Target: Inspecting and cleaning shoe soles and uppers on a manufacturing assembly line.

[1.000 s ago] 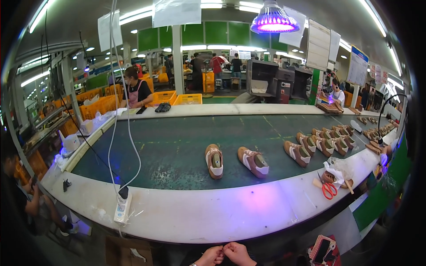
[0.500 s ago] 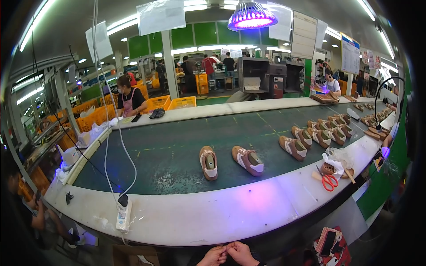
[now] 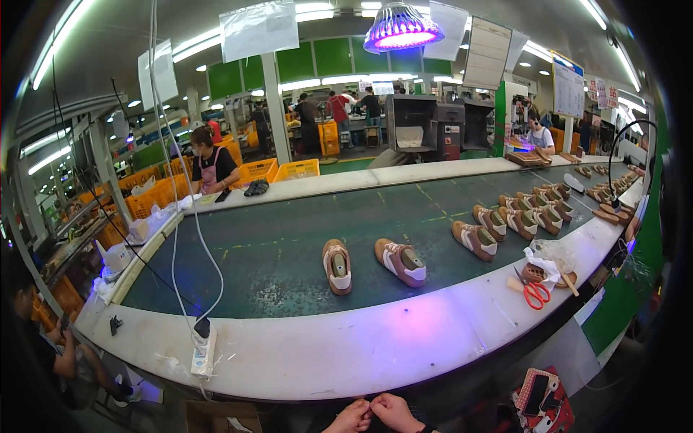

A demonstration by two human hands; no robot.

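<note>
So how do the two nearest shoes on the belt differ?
The left shoe lies almost straight across the green belt; the right shoe is angled, its heel end swung toward the right. The left shoe shows less white side panel than the right. Both are tan with white, on lasts, apart from each other.

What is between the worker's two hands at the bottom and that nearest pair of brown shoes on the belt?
In the head view, only the bare white counter edge separates the hands from the brown shoes on the green belt.
</note>
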